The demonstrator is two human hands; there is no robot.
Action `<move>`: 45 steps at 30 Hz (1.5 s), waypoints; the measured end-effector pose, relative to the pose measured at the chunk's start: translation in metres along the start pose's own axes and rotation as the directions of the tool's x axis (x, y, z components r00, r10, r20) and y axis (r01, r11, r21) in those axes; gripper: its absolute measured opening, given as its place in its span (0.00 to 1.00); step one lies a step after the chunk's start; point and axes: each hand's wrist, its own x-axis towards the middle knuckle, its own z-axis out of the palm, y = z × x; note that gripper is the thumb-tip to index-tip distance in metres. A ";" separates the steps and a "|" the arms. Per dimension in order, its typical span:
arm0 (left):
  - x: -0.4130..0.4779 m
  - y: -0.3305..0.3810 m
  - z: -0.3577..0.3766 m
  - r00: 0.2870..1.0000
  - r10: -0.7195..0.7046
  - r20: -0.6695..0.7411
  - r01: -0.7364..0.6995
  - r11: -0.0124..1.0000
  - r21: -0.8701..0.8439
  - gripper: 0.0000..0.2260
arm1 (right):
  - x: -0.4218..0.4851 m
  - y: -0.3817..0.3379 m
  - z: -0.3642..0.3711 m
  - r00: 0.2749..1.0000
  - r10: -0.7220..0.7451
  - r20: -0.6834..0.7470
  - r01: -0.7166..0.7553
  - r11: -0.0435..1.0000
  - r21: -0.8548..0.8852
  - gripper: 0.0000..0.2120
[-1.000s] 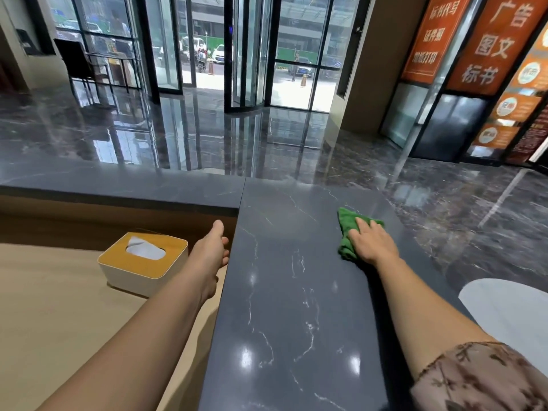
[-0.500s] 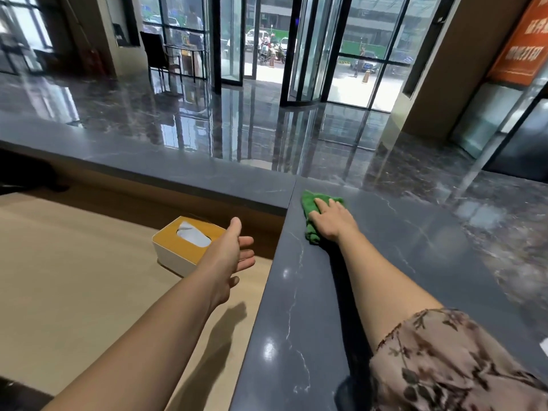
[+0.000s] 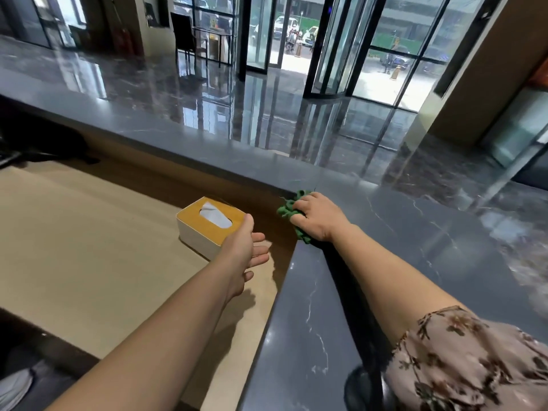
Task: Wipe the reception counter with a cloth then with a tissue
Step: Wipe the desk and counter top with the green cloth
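Right hand (image 3: 315, 216), fingers curled, grips bunched green cloth (image 3: 286, 209) at reception counter (image 3: 415, 232) inner corner. Left hand (image 3: 246, 250) hovers beside tissue box (image 3: 207, 229) (fingers straight, slightly spread).

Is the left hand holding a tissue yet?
No, the left hand hovers open and empty beside the tissue box; the right hand grips the green cloth.

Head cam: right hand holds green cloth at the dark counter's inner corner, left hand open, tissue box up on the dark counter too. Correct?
No: the head view shows the tissue box on the lower tan desk, beside the dark counter, not on it. The rest holds: right hand holds the green cloth at the inner corner, left hand open.
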 end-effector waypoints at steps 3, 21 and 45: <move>-0.004 -0.002 -0.003 1.000 0.001 0.011 -0.001 1.000 -0.005 0.28 | -0.006 -0.014 0.000 1.000 -0.018 0.019 0.018 1.000 -0.025 0.27; -0.047 -0.042 -0.042 0.996 0.004 0.090 -0.003 1.000 -0.011 0.30 | -0.128 -0.130 -0.002 0.989 -0.147 0.018 0.145 0.988 0.058 0.26; 0.061 0.014 0.035 0.971 0.173 0.164 -0.187 0.980 0.073 0.32 | 0.009 0.013 0.007 0.993 -0.102 -0.056 0.100 0.994 -0.042 0.39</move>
